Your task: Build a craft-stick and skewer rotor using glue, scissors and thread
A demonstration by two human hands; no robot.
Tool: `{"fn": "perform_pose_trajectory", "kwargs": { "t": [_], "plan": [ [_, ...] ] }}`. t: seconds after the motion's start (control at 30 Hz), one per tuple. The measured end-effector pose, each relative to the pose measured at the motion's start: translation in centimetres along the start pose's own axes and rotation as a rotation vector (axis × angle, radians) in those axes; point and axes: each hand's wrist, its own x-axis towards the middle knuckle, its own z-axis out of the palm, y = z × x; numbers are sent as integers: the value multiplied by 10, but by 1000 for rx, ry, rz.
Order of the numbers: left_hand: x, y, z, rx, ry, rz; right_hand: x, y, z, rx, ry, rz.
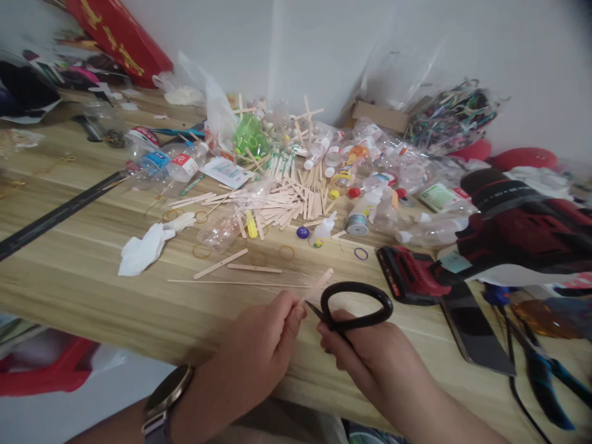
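Lower centre: the left hand [259,339] pinches the stick [322,279], the right hand [370,351] wraps the scissors [329,319], fingers clamped on each; best angle the blade [315,311] clear of skin.

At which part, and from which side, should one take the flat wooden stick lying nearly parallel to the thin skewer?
Probably best to pinch the wooden stick across its narrow width near the middle, from above: it is long, lies flat, and the thin skewer runs along its near side.
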Motion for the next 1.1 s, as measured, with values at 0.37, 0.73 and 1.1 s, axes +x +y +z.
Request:
{"fn": "perform_pose_trajectory", "kwargs": {
  "t": [0.37,0.73,1.1],
  "plan": [
    [0,-13,12,673,84,405,3,-12,-1,767,-317,517],
    [2,-11,5,230,-27,146,-6,2,7,-141,71,-69],
    [9,-17,1,-43,27,-173,-26,8,-4,-350,60,-293]
  ]
}}
